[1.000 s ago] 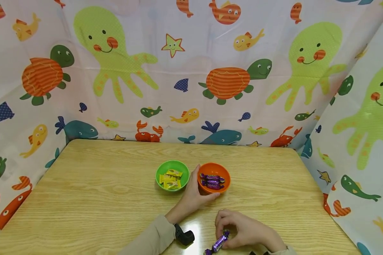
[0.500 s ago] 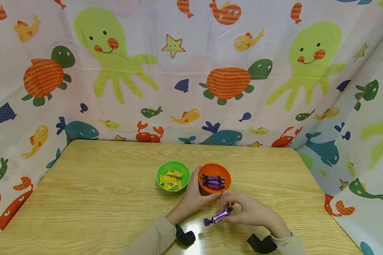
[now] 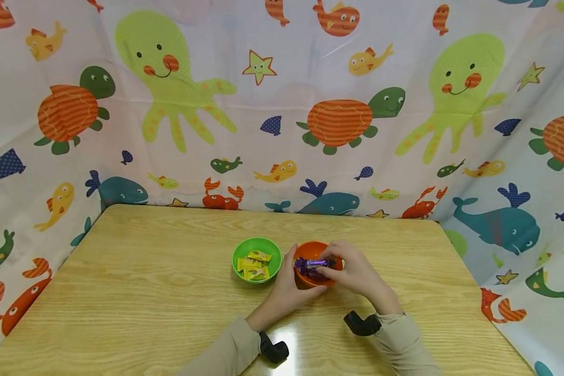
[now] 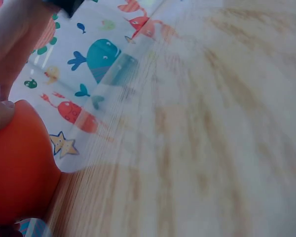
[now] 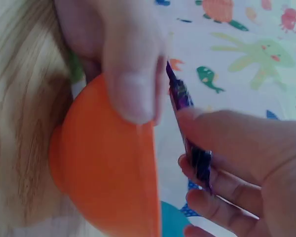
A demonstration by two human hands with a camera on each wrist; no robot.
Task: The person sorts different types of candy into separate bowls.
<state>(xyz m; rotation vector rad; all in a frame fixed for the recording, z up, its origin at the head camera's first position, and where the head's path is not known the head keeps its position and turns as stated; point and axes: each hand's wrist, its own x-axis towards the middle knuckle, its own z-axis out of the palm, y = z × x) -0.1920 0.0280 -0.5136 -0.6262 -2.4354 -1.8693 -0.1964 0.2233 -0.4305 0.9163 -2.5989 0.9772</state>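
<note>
My right hand [image 3: 354, 271] pinches a purple wrapped candy [image 3: 315, 263] between thumb and fingers above the orange bowl [image 3: 315, 245]. In the right wrist view that candy [image 5: 187, 123] is just off the bowl's rim [image 5: 150, 163]. Thumb and fingers of my left hand [image 3: 286, 290] grip the bowl at its left and near side. More purple candies lie in the bowl, mostly hidden under the held one. The left wrist view catches the bowl's orange wall [image 4: 19, 163] and part of a hand above it.
Just left of the orange bowl stands a green bowl [image 3: 236, 250] with several yellow wrapped candies [image 3: 254, 265]. Both bowls are on a light wooden table [image 3: 145, 287]. A curtain with sea animals [image 3: 282, 94] hangs behind and at both sides.
My right hand has lifted the purple candy from the near part of the table, carrying it forward to above the orange bowl. The left hand has stayed on the bowl.
</note>
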